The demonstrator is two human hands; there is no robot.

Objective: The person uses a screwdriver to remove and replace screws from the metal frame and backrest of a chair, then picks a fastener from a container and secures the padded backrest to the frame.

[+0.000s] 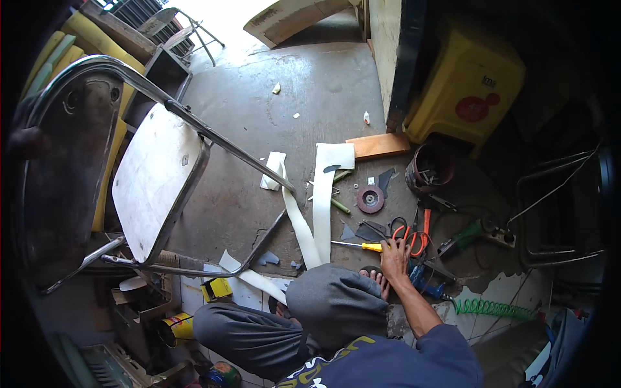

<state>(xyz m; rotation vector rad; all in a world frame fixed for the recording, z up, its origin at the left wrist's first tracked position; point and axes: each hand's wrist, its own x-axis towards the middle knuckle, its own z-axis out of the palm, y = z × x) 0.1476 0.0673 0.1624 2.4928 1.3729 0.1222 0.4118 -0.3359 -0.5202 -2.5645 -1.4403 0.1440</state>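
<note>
My right hand (395,257) closes its fingers on the yellow handle of a screwdriver (371,247), beside red-handled scissors (418,244) and a blue power tool (419,275). What looks like my left hand (27,141) is dim at the far left, against the tube of a tilted metal folding chair (152,174) with a white seat; its fingers are unclear. White strips (323,207) lie on the floor before my knees, with an abrasive disc (370,199), green sticks (341,205) and dark scraps (346,231) near them.
An orange board (378,145) lies ahead, by a bucket of tools (428,169). A yellow plastic stool (472,84) stands at right. A green tool (460,240), coiled hose (491,309) and metal frames (550,213) lie right. Wooden pieces (294,19) and foam (72,45) sit farther off.
</note>
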